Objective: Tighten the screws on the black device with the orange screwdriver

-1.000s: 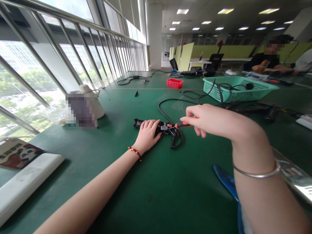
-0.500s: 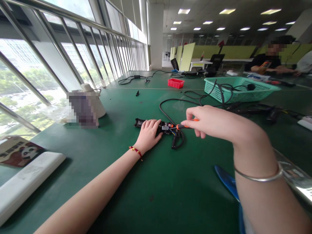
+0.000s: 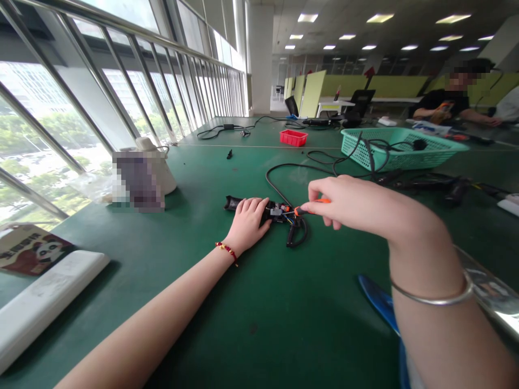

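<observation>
A black handheld device [image 3: 232,203] lies on the green table, its right part laid open with coloured wires and small parts showing. My left hand [image 3: 252,219] is wrapped over its middle and presses it to the table. In my right hand [image 3: 330,202] is an orange and black screwdriver [image 3: 302,209], gripped by the handle between thumb and fingers. The screwdriver's tip points left into the exposed wiring; the exact spot it touches is too small to tell. A black cord [image 3: 277,183] runs from the device's right end, with a thick strain-relief sleeve [image 3: 290,236] just below.
Beyond my hands stand a red tray [image 3: 293,138] and a teal basket [image 3: 438,156] with black cables. To the left are a white jug [image 3: 164,173] and a white bar-shaped object [image 3: 60,292]. A blue object [image 3: 377,300] lies under my right forearm. Another person [image 3: 444,102] sits far right.
My right hand and the screwdriver have shifted very slightly; its handle sits at a slightly different angle. My left hand keeps its hold on the device.
</observation>
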A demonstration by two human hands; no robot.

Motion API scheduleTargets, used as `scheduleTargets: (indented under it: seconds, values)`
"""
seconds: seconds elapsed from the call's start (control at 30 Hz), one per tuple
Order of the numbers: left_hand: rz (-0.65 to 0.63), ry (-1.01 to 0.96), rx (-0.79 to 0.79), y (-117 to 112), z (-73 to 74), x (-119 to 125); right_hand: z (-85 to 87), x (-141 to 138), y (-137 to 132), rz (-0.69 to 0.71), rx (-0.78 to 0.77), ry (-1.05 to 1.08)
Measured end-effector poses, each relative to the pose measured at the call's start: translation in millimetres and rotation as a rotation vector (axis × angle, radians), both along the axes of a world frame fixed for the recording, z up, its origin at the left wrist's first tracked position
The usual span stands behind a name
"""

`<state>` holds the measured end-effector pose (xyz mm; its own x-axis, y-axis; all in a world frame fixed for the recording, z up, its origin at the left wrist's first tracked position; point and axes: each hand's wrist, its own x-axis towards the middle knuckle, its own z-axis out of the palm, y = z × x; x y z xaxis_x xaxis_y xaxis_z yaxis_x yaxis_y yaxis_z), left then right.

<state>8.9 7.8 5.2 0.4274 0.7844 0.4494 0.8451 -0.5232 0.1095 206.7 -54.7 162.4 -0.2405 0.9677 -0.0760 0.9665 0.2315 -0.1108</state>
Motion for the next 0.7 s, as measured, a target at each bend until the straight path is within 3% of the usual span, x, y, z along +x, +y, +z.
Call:
scheduleTargets:
  seconds: [0.1,0.2,0.33,0.57,0.7]
  values:
    - [0.005,0.008,-0.011,-0.7,1.3,0.0,-0.3,0.0,1.1,0.063,0.130,-0.029]
    - [0.005,0.007,-0.022,-1.7,2.4,0.0,0.9,-1.4,2.4,0.100,0.125,0.005]
    - [0.002,0.002,-0.009,-1.2,1.7,0.2,2.3,-6.8,1.5,0.045,0.077,-0.018]
    - [0.000,0.005,-0.011,0.3,0.3,0.8,-1.5,-12.0,0.9,0.136,0.261,0.032]
    - [0.008,0.012,-0.015,-1.1,1.5,1.0,-1.3,-11.0,2.2,0.053,0.269,0.029]
